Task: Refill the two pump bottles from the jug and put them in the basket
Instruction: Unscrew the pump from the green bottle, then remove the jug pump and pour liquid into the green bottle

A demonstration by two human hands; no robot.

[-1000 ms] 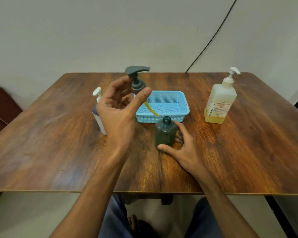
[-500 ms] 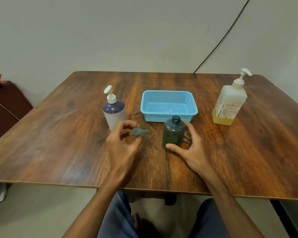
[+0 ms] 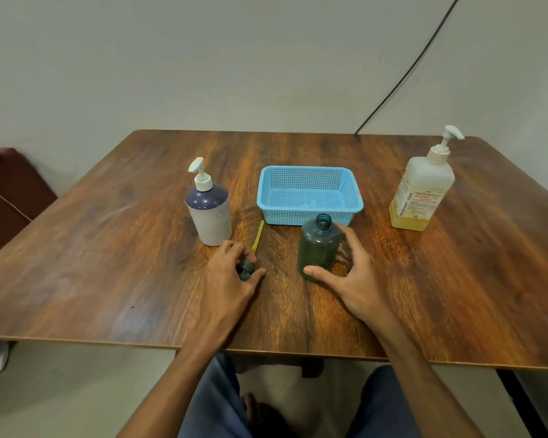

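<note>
The left hand [image 3: 225,279] curls round the grey plastic pump head [image 3: 245,269] on the wooden table [image 3: 108,263], right hand [image 3: 355,279] clasping the uncapped dark-green bottle [image 3: 318,245], so hold that upright for pouring.

Left hand [image 3: 227,275] lies curled palm-down — right hand [image 3: 356,279] cups sideways, thumb stretched out.

Dark pump head [image 3: 245,269] mostly out of sight beneath left hand [image 3: 223,281].

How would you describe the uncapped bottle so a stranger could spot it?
On the wooden table, look in front of the blue basket. The dark green bottle stands there, held by the right hand. Unlike the white bottle and the jug, it has no pump, only an open neck.
</note>
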